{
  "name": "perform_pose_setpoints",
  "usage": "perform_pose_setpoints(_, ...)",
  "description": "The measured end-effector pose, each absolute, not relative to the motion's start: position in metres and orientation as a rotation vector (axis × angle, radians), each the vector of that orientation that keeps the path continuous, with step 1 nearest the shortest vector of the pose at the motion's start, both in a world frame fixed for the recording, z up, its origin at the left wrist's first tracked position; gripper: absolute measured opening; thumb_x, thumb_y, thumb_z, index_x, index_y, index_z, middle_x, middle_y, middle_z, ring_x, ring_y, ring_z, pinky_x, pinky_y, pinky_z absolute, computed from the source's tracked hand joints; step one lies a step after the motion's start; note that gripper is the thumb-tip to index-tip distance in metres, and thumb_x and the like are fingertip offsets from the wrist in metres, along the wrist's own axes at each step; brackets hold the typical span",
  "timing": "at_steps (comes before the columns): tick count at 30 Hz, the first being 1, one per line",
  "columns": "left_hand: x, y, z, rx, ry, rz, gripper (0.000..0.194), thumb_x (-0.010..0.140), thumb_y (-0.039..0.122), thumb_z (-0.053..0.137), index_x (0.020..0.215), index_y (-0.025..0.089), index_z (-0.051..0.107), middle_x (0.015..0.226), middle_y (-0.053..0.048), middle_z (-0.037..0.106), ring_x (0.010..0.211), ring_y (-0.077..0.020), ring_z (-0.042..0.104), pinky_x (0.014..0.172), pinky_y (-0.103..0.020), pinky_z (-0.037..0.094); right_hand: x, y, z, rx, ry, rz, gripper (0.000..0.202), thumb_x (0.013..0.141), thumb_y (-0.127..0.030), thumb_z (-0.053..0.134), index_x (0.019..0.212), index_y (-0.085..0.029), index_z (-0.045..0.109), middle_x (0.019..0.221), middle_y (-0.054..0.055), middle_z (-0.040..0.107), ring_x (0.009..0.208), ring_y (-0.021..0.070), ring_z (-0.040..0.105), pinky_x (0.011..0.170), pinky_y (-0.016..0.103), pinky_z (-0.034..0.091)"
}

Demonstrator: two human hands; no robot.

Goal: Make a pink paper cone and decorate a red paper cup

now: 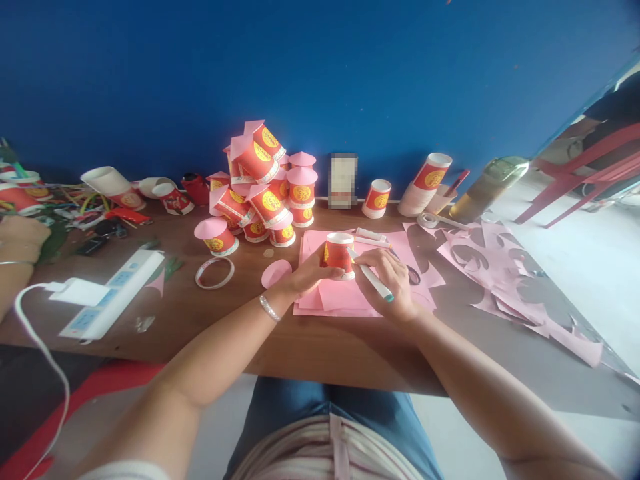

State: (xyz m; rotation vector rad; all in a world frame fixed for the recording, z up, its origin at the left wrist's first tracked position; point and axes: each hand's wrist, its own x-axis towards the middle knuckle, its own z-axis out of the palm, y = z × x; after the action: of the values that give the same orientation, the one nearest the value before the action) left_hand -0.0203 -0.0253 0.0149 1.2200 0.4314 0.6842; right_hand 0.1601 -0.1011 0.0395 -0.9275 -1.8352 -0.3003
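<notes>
Upside down over the pink paper sheets [345, 300], a red paper cup [338, 252] with a yellow emblem is gripped from the left by my left hand [311, 272]. My right hand [393, 280] is closed around a white marker [373, 279] with a teal end. The marker's tip points at the cup's right side; whether it touches I cannot tell. Behind the cup lies another white marker [371, 236] on the paper. Scissors [414, 275] show partly beside my right hand. A pink paper circle [277, 273] rests left of my left hand.
Red cups with pink cone tops [263, 207] are piled at the back. A roll of tape [215, 273], a power strip [113, 293] and another person's arm [20, 257] are left. Paper scraps [500, 267], stacked cups [427, 183] and a bottle [487, 190] stand right.
</notes>
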Motion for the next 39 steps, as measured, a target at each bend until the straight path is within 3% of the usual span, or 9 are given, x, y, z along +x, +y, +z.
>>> perform_pose_setpoints(9, -0.0193, -0.0267, 0.0162, 1.214, 0.429, 0.696, 0.049, 0.077, 0.025, 0.084, 0.123, 0.023, 0.065, 0.098, -0.001, 0.067, 0.1, -0.0214, 0.061, 0.097, -0.04, 0.045, 0.1595, -0.1021, 0.0415, -0.949, -1.842, -0.265, 0.017, 0.093, -0.008, 0.06, 0.097, -0.024, 0.061, 0.082, 0.001, 0.072, 0.072, 0.0182, 0.068, 0.069, 0.033, 0.054)
perform_pose_setpoints(22, -0.0218, -0.0253, 0.0149, 1.213, 0.41, 0.698, 0.07, 0.078, 0.023, 0.084, 0.141, 0.027, 0.055, 0.113, -0.005, 0.069, 0.106, -0.0225, 0.061, 0.096, -0.037, 0.046, 0.1593, -0.1028, 0.0402, -0.968, -1.818, -0.272, 0.018, 0.09, -0.006, 0.058, 0.091, -0.024, 0.058, 0.079, 0.0, 0.069, 0.069, 0.0171, 0.064, 0.068, 0.032, 0.053)
perform_pose_setpoints(30, -0.0219, -0.0252, 0.0119, 1.278, 0.439, 0.689, 0.068, 0.076, 0.028, 0.086, 0.138, 0.026, 0.058, 0.115, -0.006, 0.069, 0.111, -0.025, 0.061, 0.096, -0.038, 0.047, 0.1598, -0.1087, 0.0475, -0.901, -1.946, -0.22, 0.021, 0.091, -0.007, 0.058, 0.104, -0.024, 0.06, 0.086, 0.004, 0.073, 0.077, 0.0202, 0.071, 0.073, 0.036, 0.057)
perform_pose_setpoints(39, -0.0217, -0.0248, 0.0108, 1.27, 0.413, 0.706, 0.065, 0.075, 0.029, 0.086, 0.135, 0.026, 0.061, 0.118, -0.007, 0.07, 0.118, -0.028, 0.06, 0.1, -0.04, 0.048, 0.1601, -0.1083, 0.0468, -0.918, -1.94, -0.209, 0.021, 0.091, -0.007, 0.057, 0.103, -0.024, 0.061, 0.087, 0.004, 0.073, 0.077, 0.0199, 0.07, 0.074, 0.036, 0.056)
